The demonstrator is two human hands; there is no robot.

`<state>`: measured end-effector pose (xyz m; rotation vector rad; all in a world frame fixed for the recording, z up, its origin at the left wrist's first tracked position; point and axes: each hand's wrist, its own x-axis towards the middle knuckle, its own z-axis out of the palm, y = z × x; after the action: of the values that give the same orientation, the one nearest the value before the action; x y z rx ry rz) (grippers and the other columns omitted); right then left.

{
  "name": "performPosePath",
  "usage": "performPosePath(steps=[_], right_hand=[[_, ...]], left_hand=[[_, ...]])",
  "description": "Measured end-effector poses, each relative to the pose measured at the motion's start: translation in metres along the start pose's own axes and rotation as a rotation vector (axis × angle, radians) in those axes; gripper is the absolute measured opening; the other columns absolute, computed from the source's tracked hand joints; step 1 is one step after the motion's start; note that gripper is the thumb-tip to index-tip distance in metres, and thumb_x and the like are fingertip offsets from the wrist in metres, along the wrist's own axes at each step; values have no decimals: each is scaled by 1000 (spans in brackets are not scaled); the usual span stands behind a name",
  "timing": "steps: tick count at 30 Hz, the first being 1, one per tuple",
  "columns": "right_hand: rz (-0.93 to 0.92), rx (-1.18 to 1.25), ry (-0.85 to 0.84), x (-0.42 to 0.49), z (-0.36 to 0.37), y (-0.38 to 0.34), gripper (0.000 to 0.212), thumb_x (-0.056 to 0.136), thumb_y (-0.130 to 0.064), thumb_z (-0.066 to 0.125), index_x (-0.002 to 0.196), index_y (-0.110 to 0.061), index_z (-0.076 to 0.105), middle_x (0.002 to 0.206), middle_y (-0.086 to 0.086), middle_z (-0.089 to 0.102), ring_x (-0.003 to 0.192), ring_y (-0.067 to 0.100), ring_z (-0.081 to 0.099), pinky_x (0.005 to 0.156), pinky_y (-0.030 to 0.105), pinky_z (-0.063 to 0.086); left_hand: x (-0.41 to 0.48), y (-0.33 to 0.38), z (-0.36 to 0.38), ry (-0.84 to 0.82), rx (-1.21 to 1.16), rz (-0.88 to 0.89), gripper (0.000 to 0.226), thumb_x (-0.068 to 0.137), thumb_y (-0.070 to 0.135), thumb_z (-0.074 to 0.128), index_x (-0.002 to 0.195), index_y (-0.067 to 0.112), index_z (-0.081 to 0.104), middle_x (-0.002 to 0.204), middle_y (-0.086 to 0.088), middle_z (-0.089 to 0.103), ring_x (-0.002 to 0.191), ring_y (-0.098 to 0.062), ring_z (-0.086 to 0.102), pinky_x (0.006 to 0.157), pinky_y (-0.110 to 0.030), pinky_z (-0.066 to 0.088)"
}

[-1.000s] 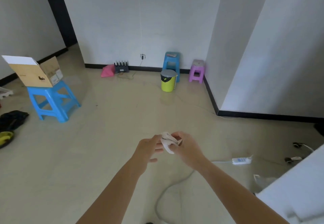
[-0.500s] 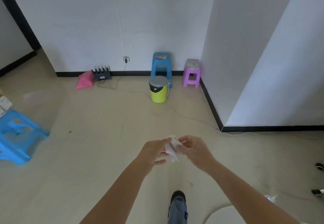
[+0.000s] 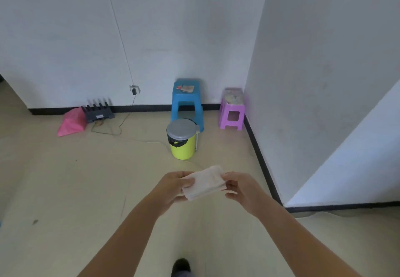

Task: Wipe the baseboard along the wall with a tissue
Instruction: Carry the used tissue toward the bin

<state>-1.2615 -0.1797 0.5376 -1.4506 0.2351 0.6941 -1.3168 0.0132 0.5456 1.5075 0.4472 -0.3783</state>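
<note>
Standing: dark shoe (image 3: 181, 264), toe only, at bottom edge on beige floor (image 3: 65, 190)
Left hand (image 3: 171, 188): fingers curled, pinching left end of tissue (image 3: 204, 182)
Right hand (image 3: 242, 190): fingers curled, pinching right end of tissue
Tissue: white, folded to a flat pad, held in the air between both hands, well apart from baseboard (image 3: 262, 159)
Bin (image 3: 183, 146): yellow-green, grey lid down, dark liner edge under lid; on floor beyond hands, just in front of blue stool (image 3: 187, 103)
Baseboard: black strip at foot of walls; one run along right wall to far corner, another along back wall behind stools
Cable (image 3: 112, 129): thin, looping on floor near router (image 3: 98, 112)
Blue stool: against back wall; small items on top, too small to tell
Purple stool (image 3: 232, 110): in far corner, right of blue stool, just beside right-wall baseboard
Router: dark, antennas upright, against back baseboard
Pink bag (image 3: 71, 123): slumped on floor, touching left side of router
Plug (image 3: 134, 89): on back wall above baseboard, thin cord hanging down
</note>
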Motion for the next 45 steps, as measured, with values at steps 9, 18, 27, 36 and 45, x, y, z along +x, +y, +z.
performPosePath(steps=[9,18,27,36,45], right_hand=[[-2,-94,111,261,-15,-146,12,84,-8,63,95,-5,64,84,8,63,73,17,58,68,28,49],[25,-81,300,441,-122,-260,12,85,-12,66,95,-6,67,87,8,66,73,17,58,64,24,49],[100,163,276,633,-235,-378,14,84,0,64,98,-2,63,82,8,62,69,16,56,63,22,50],[208,79,406,804,-286,-475,15,79,5,67,92,0,61,79,13,64,63,20,60,59,25,53],[459,224,609,1002,-323,-512,16,76,6,71,88,4,61,72,16,63,59,23,61,46,24,50]], left_hand=[[288,139,-42,-87,54,-49,22,92,13,54,111,17,64,93,2,65,85,-11,59,71,-24,48],[535,238,9,-26,100,-68,17,84,13,68,100,10,64,84,-1,63,72,-10,59,64,-20,50],[757,330,74,36,65,-181,6,82,12,70,82,12,64,76,-5,65,60,-12,58,57,-20,53],[933,418,79,26,-334,-412,27,80,-10,63,99,7,56,97,-13,63,85,-23,64,77,-30,56],[1142,478,91,-119,-171,-478,41,81,-12,59,118,5,56,117,-12,59,92,-22,62,69,-24,55]])
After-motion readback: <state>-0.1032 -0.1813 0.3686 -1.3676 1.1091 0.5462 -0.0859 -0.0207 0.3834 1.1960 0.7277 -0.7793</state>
